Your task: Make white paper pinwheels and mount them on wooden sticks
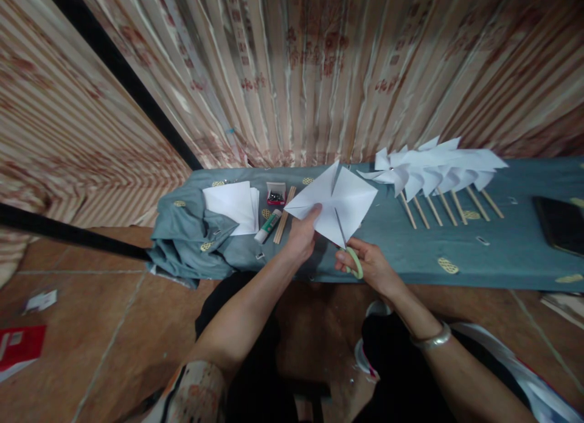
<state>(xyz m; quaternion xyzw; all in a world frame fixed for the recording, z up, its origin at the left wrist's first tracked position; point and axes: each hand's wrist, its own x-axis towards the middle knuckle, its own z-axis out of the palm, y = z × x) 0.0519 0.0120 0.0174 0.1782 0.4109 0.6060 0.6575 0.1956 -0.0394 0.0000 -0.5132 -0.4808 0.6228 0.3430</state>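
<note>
You seem to be at the step of cutting slits from the corners of a white square paper sheet (358, 198) toward its middle. One slit shows open at the far corner, and a thin line marks the left corner. At the near corner a dark narrow line runs inward; I cannot tell if it is blade or gap.

In my judgement, the next move calls for a straight cut which stops before the centre, with the sheet kept flat and steady.

Your left hand (305, 234) is closed in a pinch on the sheet, the thumb lying on top near the centre; the fingers below are hidden. Your right hand (367, 263) is curled around the scissors with pale green plastic handles (356, 266), at the near corner. How wide the blades stand, I cannot tell.

The sheet is held above the front part of the cloth-covered grey-green tabletop (396, 252), between the thin pale wooden sticks (283, 224) and the row of white paper pinwheels (438, 167).
</note>
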